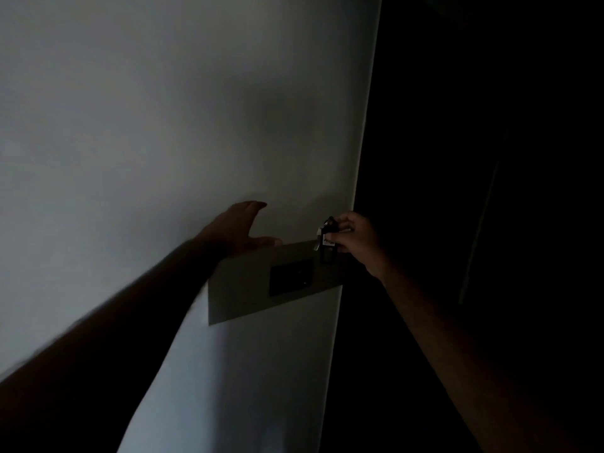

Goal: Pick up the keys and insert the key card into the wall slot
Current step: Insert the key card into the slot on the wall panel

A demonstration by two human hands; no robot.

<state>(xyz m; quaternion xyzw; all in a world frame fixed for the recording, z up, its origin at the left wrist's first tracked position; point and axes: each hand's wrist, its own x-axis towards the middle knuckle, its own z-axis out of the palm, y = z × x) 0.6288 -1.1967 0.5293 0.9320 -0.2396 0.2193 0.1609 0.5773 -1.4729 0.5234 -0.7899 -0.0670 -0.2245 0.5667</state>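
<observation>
The scene is very dim. My right hand (356, 241) is shut on a bunch of keys (327, 235), held against the upper right corner of a grey wall panel (238, 289). A dark tag or card (326, 255) hangs from the bunch over the panel's right end; whether it sits in a slot I cannot tell. A dark rectangular plate (291, 277) is set in the middle of the panel. My left hand (240, 228) rests flat on the white wall just above the panel's top edge, fingers spread and holding nothing.
The white wall (147, 125) fills the left and centre. Its vertical corner edge (362, 142) runs down beside the panel. Everything right of that edge is dark, with only a faint vertical strip (480, 223) showing.
</observation>
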